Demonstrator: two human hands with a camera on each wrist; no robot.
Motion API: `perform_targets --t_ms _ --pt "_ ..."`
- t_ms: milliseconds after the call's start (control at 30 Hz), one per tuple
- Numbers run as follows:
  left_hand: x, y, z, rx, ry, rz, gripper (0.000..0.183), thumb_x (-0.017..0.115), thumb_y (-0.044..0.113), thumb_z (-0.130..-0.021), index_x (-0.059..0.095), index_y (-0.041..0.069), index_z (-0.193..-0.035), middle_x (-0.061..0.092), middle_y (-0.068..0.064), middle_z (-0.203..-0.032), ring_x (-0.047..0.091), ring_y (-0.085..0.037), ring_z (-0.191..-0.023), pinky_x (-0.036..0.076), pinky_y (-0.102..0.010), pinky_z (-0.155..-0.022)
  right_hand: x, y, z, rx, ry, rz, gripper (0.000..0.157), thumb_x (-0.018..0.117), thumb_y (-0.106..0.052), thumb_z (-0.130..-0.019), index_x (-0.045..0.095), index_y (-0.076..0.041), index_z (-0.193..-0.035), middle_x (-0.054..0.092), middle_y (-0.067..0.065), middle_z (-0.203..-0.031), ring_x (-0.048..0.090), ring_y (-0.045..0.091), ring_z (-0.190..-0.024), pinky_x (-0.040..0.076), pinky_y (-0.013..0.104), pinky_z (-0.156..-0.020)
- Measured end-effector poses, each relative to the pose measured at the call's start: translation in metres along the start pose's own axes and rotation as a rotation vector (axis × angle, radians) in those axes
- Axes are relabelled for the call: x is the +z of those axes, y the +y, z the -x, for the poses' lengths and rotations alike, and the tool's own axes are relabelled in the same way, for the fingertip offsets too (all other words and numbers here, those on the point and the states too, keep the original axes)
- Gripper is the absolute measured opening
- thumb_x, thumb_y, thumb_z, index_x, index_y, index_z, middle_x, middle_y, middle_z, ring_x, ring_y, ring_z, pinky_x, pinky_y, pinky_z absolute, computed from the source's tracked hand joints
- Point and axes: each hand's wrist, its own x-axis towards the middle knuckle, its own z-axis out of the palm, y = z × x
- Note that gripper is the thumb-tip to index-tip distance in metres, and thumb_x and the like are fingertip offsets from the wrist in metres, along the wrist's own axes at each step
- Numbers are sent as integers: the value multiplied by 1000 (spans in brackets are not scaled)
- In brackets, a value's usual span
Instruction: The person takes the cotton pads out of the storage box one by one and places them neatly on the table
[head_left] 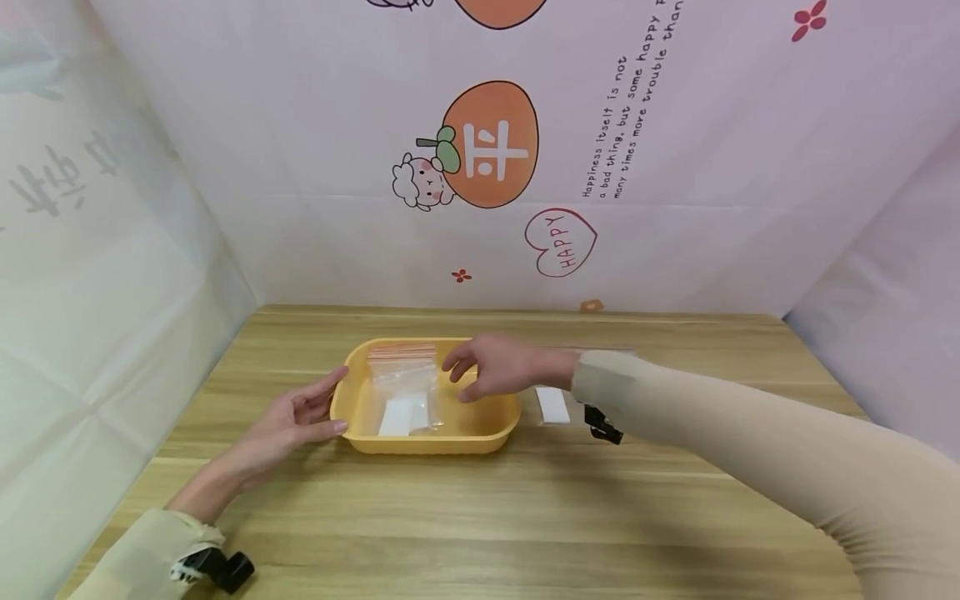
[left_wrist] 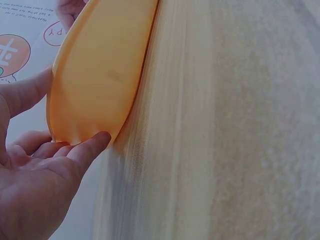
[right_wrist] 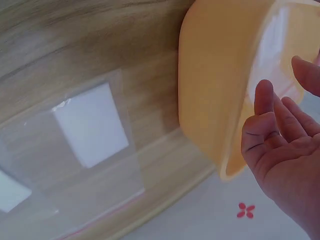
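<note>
A yellow plastic tray (head_left: 427, 446) sits on the table. My left hand (head_left: 288, 421) is at its left end, thumb and fingertips spread against the wall and rim. In the left wrist view the fingers (left_wrist: 95, 145) touch the tray's outer side. Inside the tray, toward the left, lies a stack of clear zip bags (head_left: 401, 379) with reddish seal strips and a white card (head_left: 395, 417). My right hand (head_left: 498, 367) hovers over the tray's right half, fingers loosely bent toward the bags. Nothing shows between its fingers and thumb in the right wrist view.
Right of the tray, under the right forearm, a clear zip bag holding a white card (right_wrist: 92, 125) lies flat on the wooden table (head_left: 450, 525). Another white card (right_wrist: 11, 192) in clear plastic lies beside it. A printed cloth wall (head_left: 337, 250) rises behind the table.
</note>
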Motion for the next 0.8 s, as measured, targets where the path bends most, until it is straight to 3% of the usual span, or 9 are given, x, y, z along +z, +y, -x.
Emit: perform_targets --t_ms 200,400,800 --pt "0 -1 0 5 1 1 84 72 9 -100 21 0 -167 11 -23 -172 18 -44 -153 41 -15 -103 10 0 -12 -21 -13 -5 52 72 -5 -95 58 6 -143 69 15 -135 66 30 -124 53 26 -90" --pt "-1 -1 -1 6 -2 2 85 73 10 -100 21 0 -167 11 -23 -172 17 -45 -153 41 -16 -103 14 2 -21 -26 -11 -2 53 72 -7 -95 57 5 -145 71 12 -132 67 26 -122 53 26 -91" --pt "-1 -2 -1 10 0 15 87 74 10 -100 20 -2 -166 11 -25 -171 18 -45 -153 41 -17 -103 23 2 -29 22 -58 -124 53 73 -5 -97 56 4 -147 70 14 -134 65 25 -126 54 29 -98"
